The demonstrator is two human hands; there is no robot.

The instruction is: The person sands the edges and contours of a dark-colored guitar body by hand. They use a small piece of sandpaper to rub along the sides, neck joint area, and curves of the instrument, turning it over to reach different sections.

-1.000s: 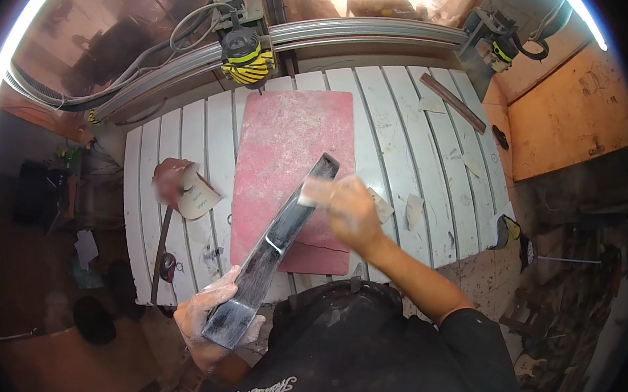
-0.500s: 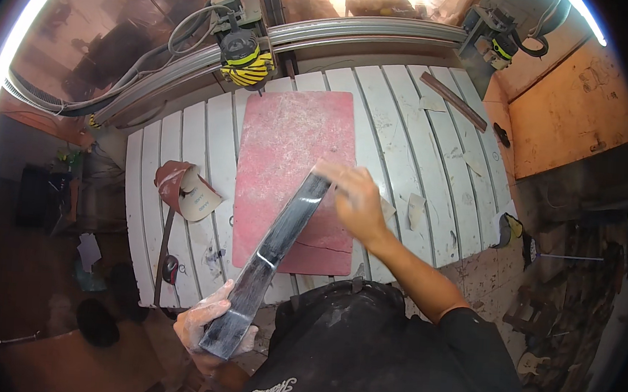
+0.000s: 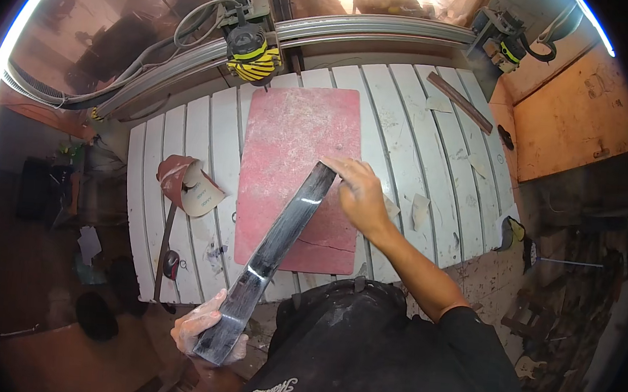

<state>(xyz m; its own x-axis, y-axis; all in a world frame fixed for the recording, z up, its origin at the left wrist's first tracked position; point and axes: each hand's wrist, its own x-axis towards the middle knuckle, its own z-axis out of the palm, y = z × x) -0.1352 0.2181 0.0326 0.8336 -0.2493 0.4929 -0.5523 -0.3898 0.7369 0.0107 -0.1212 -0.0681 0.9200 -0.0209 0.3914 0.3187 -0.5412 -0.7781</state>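
The dusty left hand (image 3: 193, 326) clasps a long, flat-faced, scuffed black bar (image 3: 272, 253); the right hand (image 3: 361, 194) contacts its upper end, grip indeterminable.

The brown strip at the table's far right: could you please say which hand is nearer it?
Right: the right hand is below-left of the brown strip in view; the left hand is much farther down and left.

Black bar (image 3: 272, 248), seemingly grey-streaked, and pink, white-mottled mat (image 3: 301, 126).
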